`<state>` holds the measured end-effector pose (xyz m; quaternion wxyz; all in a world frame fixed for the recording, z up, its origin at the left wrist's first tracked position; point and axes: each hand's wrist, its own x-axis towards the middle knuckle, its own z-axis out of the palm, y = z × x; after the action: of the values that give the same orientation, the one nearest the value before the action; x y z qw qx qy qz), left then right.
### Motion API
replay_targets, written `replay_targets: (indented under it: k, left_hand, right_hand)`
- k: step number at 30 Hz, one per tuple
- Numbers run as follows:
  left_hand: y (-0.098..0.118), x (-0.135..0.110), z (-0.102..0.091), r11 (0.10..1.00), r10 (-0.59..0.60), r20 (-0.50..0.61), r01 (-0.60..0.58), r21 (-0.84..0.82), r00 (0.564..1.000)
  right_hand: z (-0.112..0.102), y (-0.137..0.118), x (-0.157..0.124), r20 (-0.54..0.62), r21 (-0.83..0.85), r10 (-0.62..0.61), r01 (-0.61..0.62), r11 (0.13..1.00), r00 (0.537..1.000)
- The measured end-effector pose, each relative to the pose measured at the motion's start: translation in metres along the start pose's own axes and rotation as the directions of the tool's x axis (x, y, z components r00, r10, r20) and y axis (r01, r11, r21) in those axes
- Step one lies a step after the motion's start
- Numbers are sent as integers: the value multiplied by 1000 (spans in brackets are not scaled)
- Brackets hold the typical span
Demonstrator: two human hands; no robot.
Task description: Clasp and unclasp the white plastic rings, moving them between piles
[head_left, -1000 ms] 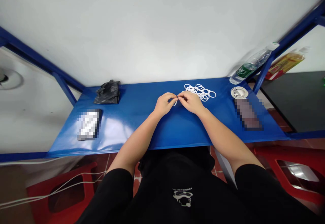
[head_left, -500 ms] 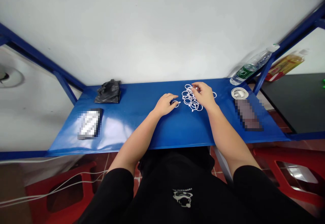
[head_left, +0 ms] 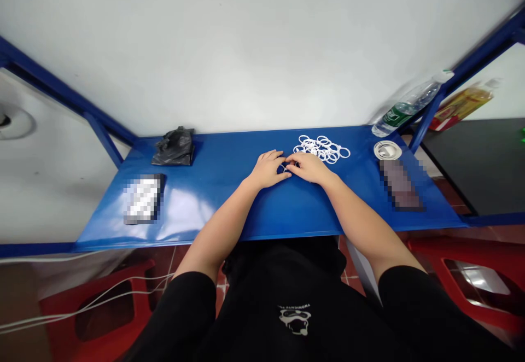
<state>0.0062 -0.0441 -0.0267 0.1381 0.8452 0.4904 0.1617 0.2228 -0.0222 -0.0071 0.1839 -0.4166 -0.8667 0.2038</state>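
My left hand point(head_left: 268, 168) rests low over the blue tabletop, thumb and fingers curled around a thin white ring point(head_left: 282, 168), of which only a small part shows. Right beside it, my right hand point(head_left: 307, 168) has its thumb and forefinger brought in against that ring, the fingertips of both hands almost meeting. Whatever else may be pinched in the right hand is hidden by its fingers. Just beyond the right hand lies a loose pile of white plastic rings point(head_left: 343, 153) with small knobs, overlapping one another.
A crumpled black plastic bag point(head_left: 174, 147) and a blurred-out flat object point(head_left: 143, 199) lie at left. On the right are a coiled white cable point(head_left: 387, 150), another blurred-out flat object point(head_left: 401, 186) and a water bottle point(head_left: 404, 111) leaning by the blue frame point(head_left: 427, 118). The blue table point(head_left: 229, 146) meets the wall.
My right hand has left the ring pile and moved left and nearer to me, up to my left hand. The pile's rings have shifted. My left hand has hardly moved.
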Motion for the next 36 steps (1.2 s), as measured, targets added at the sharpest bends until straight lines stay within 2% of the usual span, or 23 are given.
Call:
replay_targets:
  k: [6,11,21,28,31,33,36]
  left_hand:
    - [-1,0,1,1000,10,-14,-10,-6,1000]
    - [-1,0,2,1000,3,-24,-3,-11,1000]
    - [-2,0,0,998,-11,-56,8,-67,998]
    - [-2,3,-3,993,68,-103,-77,-92,992]
    - [1,4,-5,991,23,-106,-36,-126,994]
    - [3,4,-5,988,-5,-125,-15,-155,992]
    - [4,3,-3,985,14,-199,-48,-166,980]
  right_hand:
    - [0,2,1,-14,-9,9,-9,1000,1000]
    - [1,3,1,0,-63,-34,34,997,999]
    - [-1,2,0,19,-47,-48,49,998,999]
    - [-2,0,0,15,-43,-20,21,999,1000]
    - [-5,-3,0,-8,-33,-45,45,998,999]
    - [-7,-6,-1,-31,-16,-61,61,998,998]
    - [-9,-12,-3,-57,8,-71,72,997,996]
